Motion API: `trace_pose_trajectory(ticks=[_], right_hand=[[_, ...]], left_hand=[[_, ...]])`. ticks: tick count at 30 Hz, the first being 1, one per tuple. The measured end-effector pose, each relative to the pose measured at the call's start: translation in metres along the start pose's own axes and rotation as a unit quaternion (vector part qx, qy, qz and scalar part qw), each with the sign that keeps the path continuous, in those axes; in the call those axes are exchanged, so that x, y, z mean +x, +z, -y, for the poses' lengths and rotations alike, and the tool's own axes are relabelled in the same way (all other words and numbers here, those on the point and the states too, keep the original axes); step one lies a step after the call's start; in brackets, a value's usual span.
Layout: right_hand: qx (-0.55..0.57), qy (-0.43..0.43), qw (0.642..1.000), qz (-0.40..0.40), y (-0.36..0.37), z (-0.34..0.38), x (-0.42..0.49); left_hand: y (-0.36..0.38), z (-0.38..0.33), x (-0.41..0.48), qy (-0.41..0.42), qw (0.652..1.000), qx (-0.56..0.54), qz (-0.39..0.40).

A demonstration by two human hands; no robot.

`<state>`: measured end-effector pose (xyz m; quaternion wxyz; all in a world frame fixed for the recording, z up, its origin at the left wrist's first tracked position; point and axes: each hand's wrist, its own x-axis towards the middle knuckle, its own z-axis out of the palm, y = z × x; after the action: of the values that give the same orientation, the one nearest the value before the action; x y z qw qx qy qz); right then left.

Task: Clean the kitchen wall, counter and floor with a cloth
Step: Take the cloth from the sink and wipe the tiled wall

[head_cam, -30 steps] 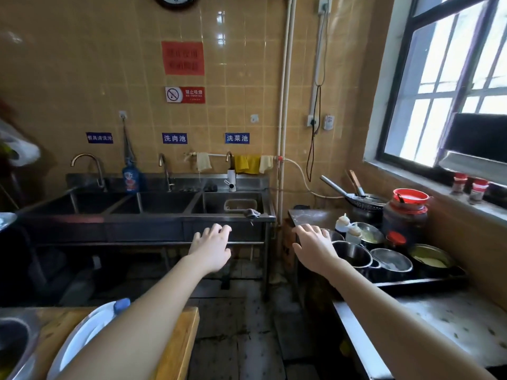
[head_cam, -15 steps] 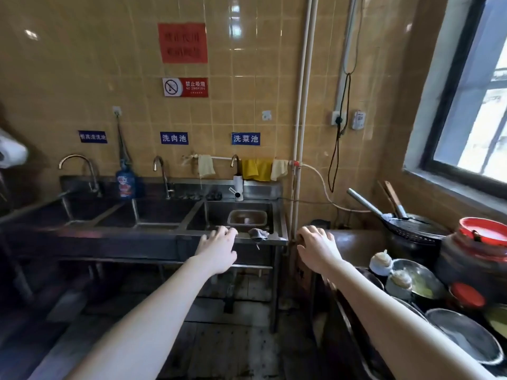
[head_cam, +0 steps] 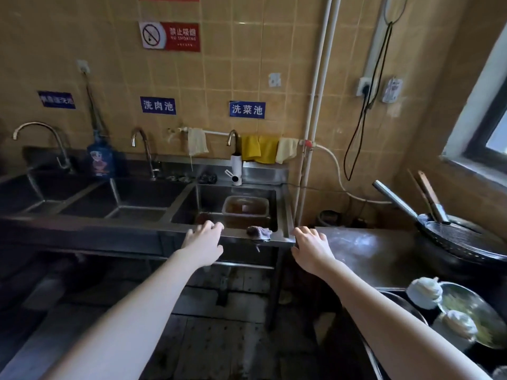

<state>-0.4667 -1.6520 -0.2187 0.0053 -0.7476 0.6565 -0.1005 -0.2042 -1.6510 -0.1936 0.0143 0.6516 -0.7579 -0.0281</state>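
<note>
Sign: a red-and-white no-smoking sign (head_cam: 170, 37) at upper centre on the tan tiled wall (head_cam: 219, 67) reads "禁止吸烟 NO SMOKING".
Blue labels: one blue wall label (head_cam: 158, 105) reads "洗肉池" and another (head_cam: 247, 109) reads "洗菜池". A third, at the left (head_cam: 56, 99), is too blurred to read.
Cloth: the grey crumpled cloth (head_cam: 259, 233) lies on the front rim of the three-basin steel sink (head_cam: 137, 220), at frame centre.
Hands: the left hand (head_cam: 204, 241) and right hand (head_cam: 311, 246) reach forward palm down, fingers loosely spread, holding nothing. The cloth sits between them and neither touches it. Whether the left fingertips touch the rim I cannot tell.
Right basin: a translucent rectangular plastic tub (head_cam: 245, 205) holds something pale pink. What it is I cannot tell.
Rail: a yellow hanging cloth (head_cam: 259, 149) sits between two cream ones over the white pipe.
Bottle: a blue bottle with a cartoon figure (head_cam: 100, 160) stands behind the left basins; its print is unreadable.
Counter: the dark steel counter (head_cam: 370, 248) at the right carries a black wok with a wire strainer (head_cam: 461, 239).
Lower right: a metal bowl of yellow-green food (head_cam: 472, 316) sits beside white-capped squeeze bottles (head_cam: 424, 292).
Floor: the dark grimy floor (head_cam: 214, 346) fills the bottom centre.
</note>
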Motion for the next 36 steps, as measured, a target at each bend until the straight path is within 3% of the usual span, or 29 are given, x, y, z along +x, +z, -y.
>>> trace_pose_trajectory(ticks=[17,28,36], right_hand=[[0.030,0.018,0.990,0.134,0.144,0.011,0.221],[0.042,0.066,0.977,0.199,0.205,0.008,0.272],[0.076,0.112,0.973,0.189,0.228,0.007,0.285]], left_hand=[[0.093,0.069,0.252,-0.009,0.995,-0.041,0.092],[0.145,0.087,0.305,-0.017,0.988,-0.063,0.141],[0.165,0.088,0.315,-0.017,0.985,-0.107,0.136]])
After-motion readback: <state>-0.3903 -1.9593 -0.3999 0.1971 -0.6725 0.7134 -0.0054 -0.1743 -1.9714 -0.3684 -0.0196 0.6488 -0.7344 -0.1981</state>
